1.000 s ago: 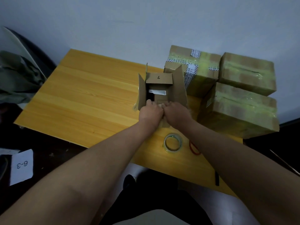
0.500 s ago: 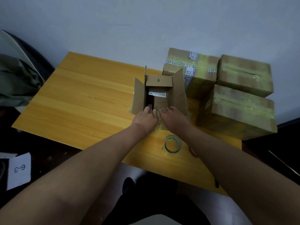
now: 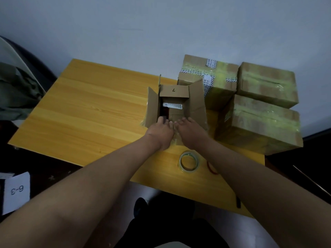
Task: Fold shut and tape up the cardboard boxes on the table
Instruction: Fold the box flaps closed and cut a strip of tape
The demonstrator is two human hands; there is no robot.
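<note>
The open box (image 3: 176, 104) stands mid-table against the taped boxes (image 3: 258, 102), side flaps up and the far flap, marked 7, folded in. Both arms reach straight forward. The left hand (image 3: 161, 130) and right hand (image 3: 191, 130) lie side by side on the near flap, fingers out flat; whether the tips hook its edge is hard to tell. A second ago the fingers were curled tighter over that edge. The tape roll (image 3: 189, 162) lies just behind the wrists.

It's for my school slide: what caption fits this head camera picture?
Both hands, left and right, press the near flap of an open cardboard box beside three taped boxes.
</note>
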